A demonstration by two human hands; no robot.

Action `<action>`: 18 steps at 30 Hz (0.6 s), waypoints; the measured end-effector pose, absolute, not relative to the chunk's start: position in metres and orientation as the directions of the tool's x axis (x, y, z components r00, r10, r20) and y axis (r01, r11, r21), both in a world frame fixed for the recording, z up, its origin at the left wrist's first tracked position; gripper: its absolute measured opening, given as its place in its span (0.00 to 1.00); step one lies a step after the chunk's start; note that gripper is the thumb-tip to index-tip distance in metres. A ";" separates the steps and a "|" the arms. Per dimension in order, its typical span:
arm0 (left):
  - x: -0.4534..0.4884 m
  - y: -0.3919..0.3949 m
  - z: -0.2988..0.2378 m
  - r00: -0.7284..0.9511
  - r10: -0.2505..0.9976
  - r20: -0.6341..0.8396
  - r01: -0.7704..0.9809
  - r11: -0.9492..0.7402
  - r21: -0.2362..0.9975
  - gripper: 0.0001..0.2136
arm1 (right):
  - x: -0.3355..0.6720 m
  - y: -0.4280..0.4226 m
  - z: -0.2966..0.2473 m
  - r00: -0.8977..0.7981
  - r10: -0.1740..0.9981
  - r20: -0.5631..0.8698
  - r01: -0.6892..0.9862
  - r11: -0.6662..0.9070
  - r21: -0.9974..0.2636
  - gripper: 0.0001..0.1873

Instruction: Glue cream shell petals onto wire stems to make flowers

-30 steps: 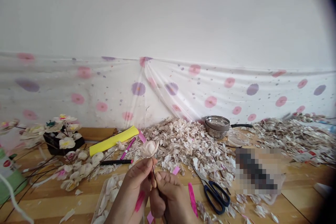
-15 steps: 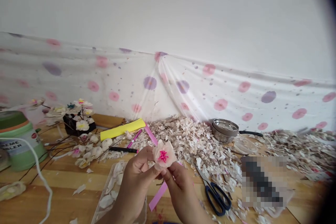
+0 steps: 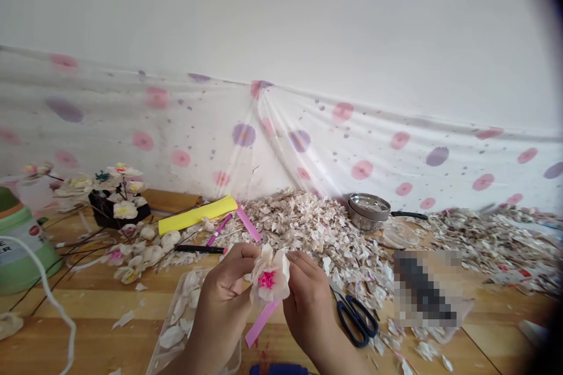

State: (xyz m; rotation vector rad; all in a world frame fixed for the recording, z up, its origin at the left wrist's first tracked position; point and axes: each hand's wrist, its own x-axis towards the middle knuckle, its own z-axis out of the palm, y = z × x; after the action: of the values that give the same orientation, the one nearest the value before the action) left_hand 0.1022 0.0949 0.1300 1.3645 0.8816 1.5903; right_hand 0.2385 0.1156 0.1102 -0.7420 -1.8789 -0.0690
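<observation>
Between my two hands is a handmade white flower (image 3: 277,272) with a bright pink centre, its face turned toward me. My left hand (image 3: 231,290) pinches the flower at its left side. Close against the right-hand petals, my right hand (image 3: 310,293) is closed with its fingers curled in; the flower's back and the fingertips there are hidden. A pink paper strip (image 3: 261,323) shows below the flower, and another pink strip (image 3: 248,222) lies behind it. Beneath my left forearm is a clear tray (image 3: 169,319) of loose white petals.
A large heap of dried petals (image 3: 299,217) fills the back middle. Dark-handled scissors (image 3: 357,319) lie to the right, near steel bowls (image 3: 368,211). Yellow paper (image 3: 197,215), a black marker (image 3: 200,249), finished flowers (image 3: 125,209) and a green tumbler (image 3: 30,246) stand or lie left.
The flower has tilted and its petals now stand more upright. My right hand has turned, its fingers curling behind the petals. The whole view has shifted slightly, with the table's things moving left.
</observation>
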 end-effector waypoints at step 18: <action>0.101 0.098 0.121 -0.133 0.886 0.444 -0.140 -0.460 0.877 0.07 | 0.238 0.112 0.111 -0.290 0.501 0.816 0.500 0.806 -0.317 0.13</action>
State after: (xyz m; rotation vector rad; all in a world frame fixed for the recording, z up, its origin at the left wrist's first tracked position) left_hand 0.1009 0.0980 0.1210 1.3611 0.8897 1.6986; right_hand 0.2380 0.1118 0.1109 -0.7506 -1.9359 0.0007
